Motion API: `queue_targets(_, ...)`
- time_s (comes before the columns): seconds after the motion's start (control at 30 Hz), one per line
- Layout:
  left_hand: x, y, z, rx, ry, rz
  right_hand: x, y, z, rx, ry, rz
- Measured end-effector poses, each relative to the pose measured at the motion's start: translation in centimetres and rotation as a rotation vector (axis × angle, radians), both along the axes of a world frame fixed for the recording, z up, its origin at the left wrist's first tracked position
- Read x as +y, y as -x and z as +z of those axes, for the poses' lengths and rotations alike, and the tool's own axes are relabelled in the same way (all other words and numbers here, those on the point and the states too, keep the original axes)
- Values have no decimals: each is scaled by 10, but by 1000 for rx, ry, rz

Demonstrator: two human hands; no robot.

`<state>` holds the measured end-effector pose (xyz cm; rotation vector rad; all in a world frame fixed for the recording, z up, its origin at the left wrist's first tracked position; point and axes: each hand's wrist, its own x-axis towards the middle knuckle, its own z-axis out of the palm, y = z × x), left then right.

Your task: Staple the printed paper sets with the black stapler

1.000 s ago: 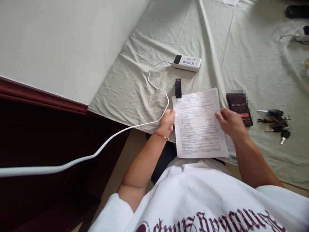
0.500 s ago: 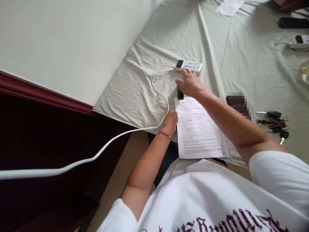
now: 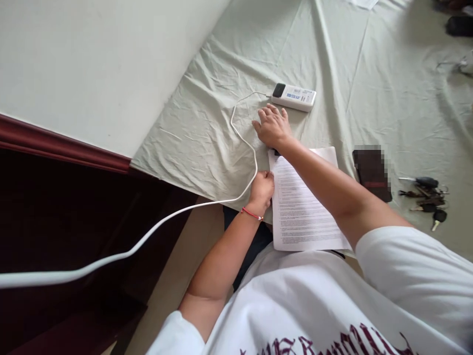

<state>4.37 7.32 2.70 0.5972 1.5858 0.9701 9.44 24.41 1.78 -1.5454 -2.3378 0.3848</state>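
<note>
A stack of printed paper sheets (image 3: 306, 212) lies on the cloth at the table's edge, against my body. Its left edge is pinched in the closed fingers of my left hand (image 3: 263, 189). My right hand (image 3: 272, 125) is spread, palm down, above the stack's upper left corner. Beneath its palm a black stapler-like object (image 3: 277, 153) shows only a small end at that corner; whether the palm presses on it is hidden. Just beyond the fingertips lies a white power bank (image 3: 297, 98), apart from the hand, with a white cable (image 3: 254, 153) plugged in.
The cable runs past my left hand and off the table. To the right are a dark phone-like item (image 3: 371, 172), partly blurred out, and a bunch of keys (image 3: 428, 199). A black case (image 3: 460, 26) lies far right on the wrinkled cloth (image 3: 207, 123). A pale wall panel (image 3: 92, 64) borders the left.
My right hand has shifted left and toward me, away from the power bank, and now covers most of the black object. My left hand keeps its grip. The view has shifted slightly.
</note>
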Motion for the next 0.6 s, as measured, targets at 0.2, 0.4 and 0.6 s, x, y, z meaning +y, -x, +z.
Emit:
queue_targets(0.2,-1,1,-7,-5,-24,9,-2,0,2,-25,26,22)
queue_targets(0.4,-2,2,-15,2,-7,-7,-3,0,4,-49,46,25)
queue_targets(0.6,-1,2,-15,-48,4,25,-3,0,6,-69,38,19)
